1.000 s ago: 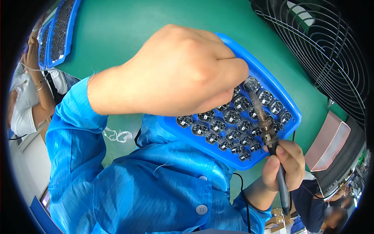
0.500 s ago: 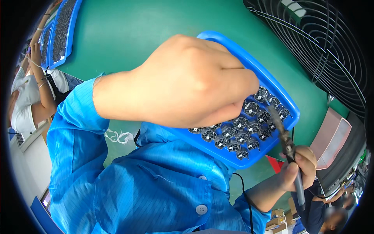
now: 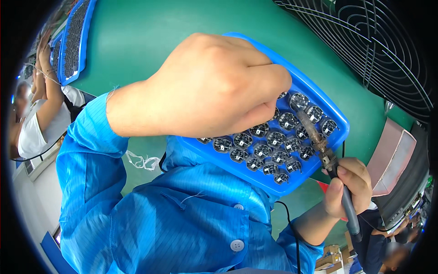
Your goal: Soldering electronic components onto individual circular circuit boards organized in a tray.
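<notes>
A blue plastic tray (image 3: 329, 101) holds rows of small round black circuit boards (image 3: 276, 139) with silvery parts. In my right hand (image 3: 349, 186) is a soldering iron (image 3: 347, 208), gripped by its dark handle. Its dirty, discoloured shaft slants over the tray's right part, and the tip is at or just above a round board (image 3: 299, 101) near the far edge. My left hand (image 3: 219, 86) is closed above the tray, fingertips pinched close to that board. Whatever the left fingers hold is hidden behind the hand, which also covers the tray's left part.
A black wire fan guard (image 3: 365, 45) stands at the far right, with a pinkish box-like piece (image 3: 393, 157) below it. More blue trays (image 3: 76, 43) of dark parts lie far left on the green table (image 3: 150, 27). Other people are at both sides; a black cable (image 3: 290, 223) hangs near my right forearm.
My left hand has shifted slightly left and away from me. The soldering iron's tip has moved a little left and nearer, while the tray appears slightly shifted in view.
</notes>
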A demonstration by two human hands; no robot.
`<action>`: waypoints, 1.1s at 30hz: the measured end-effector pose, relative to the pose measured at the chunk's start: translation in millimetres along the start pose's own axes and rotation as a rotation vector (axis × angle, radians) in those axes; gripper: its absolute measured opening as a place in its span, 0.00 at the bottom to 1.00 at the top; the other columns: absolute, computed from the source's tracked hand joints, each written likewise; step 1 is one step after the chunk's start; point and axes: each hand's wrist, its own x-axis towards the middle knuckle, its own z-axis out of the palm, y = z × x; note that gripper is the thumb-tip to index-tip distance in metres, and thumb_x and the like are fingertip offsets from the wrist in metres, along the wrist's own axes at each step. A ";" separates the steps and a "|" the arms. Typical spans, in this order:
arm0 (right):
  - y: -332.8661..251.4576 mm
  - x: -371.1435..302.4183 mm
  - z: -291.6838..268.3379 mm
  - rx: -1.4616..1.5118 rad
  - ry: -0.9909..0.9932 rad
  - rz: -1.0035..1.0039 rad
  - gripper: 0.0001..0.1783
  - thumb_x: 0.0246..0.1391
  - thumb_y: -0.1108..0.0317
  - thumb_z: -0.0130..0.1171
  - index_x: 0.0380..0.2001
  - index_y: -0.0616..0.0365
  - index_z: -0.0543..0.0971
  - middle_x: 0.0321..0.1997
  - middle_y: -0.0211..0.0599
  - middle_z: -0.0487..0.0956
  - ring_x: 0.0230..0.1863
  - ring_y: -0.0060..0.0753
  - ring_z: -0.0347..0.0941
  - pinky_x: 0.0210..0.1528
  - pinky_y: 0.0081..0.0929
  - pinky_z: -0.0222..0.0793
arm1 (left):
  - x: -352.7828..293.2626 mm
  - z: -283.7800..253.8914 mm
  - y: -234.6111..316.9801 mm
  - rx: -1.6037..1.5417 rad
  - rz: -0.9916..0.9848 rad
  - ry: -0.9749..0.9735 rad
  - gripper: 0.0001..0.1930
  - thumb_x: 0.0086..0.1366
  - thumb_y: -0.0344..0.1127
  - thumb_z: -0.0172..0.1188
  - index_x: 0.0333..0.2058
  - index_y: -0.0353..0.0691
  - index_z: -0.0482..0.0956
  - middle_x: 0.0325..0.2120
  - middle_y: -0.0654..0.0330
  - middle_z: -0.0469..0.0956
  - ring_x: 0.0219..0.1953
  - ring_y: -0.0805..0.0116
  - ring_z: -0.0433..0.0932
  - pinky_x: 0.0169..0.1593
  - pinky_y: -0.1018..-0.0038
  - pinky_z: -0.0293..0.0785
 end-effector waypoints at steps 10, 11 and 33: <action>2.5 2.7 0.8 0.033 0.010 0.007 0.17 0.57 0.63 0.70 0.30 0.67 0.76 0.26 0.50 0.81 0.21 0.38 0.75 0.23 0.29 0.72 | -1.7 -3.0 2.7 0.046 0.039 -0.032 0.11 0.47 0.21 0.70 0.32 0.38 0.83 0.16 0.62 0.73 0.19 0.63 0.76 0.24 0.67 0.73; 3.1 2.9 0.8 0.047 0.011 0.021 0.17 0.57 0.63 0.70 0.30 0.67 0.76 0.26 0.50 0.81 0.21 0.38 0.75 0.23 0.29 0.72 | -1.4 -2.4 3.0 0.049 0.042 -0.036 0.11 0.47 0.22 0.70 0.32 0.38 0.83 0.17 0.62 0.74 0.19 0.62 0.76 0.24 0.68 0.73; 2.0 -19.7 -21.5 0.078 0.100 -0.039 0.18 0.61 0.60 0.65 0.36 0.66 0.75 0.28 0.51 0.79 0.21 0.37 0.73 0.23 0.31 0.69 | 5.1 -17.4 18.6 0.019 -0.079 0.000 0.11 0.47 0.19 0.67 0.31 0.37 0.84 0.17 0.61 0.75 0.17 0.63 0.74 0.23 0.69 0.72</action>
